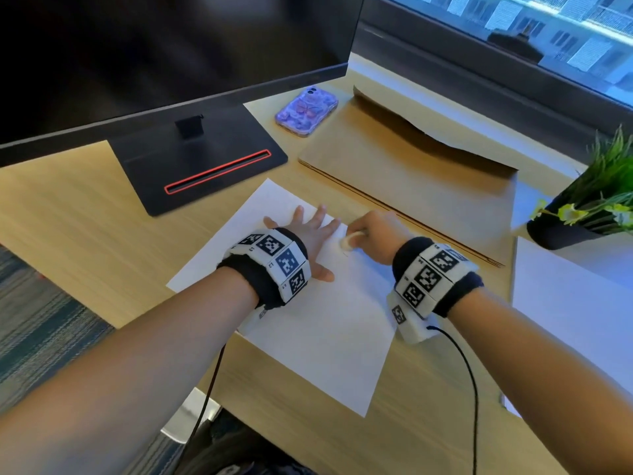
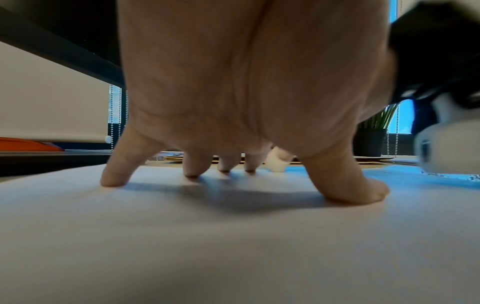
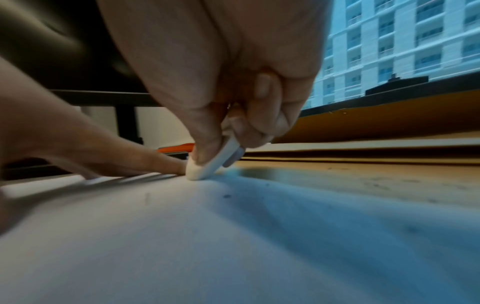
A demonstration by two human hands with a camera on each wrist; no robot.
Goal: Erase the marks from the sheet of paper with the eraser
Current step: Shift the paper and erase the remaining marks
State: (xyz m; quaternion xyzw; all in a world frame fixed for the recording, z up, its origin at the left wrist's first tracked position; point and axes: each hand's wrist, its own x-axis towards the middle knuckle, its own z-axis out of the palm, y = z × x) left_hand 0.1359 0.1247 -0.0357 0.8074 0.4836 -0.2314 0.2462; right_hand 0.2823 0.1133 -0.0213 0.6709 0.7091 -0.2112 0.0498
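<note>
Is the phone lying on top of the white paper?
No, the phone lies on the desk by the monitor stand, apart from the sheet of paper.

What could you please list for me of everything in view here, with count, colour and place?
sheet of paper: one, white, on the desk near its front edge
eraser: one, white, tip on the paper's far right part
monitor: one, black, far left, on a red-trimmed stand
phone: one, purple case, right of the monitor stand
cardboard: one, brown, flat, beyond the paper
potted plant: one, green in a black pot, far right
desk: one, light wood
left hand: fingers spread, pressing the paper
right hand: pinches the eraser
</note>
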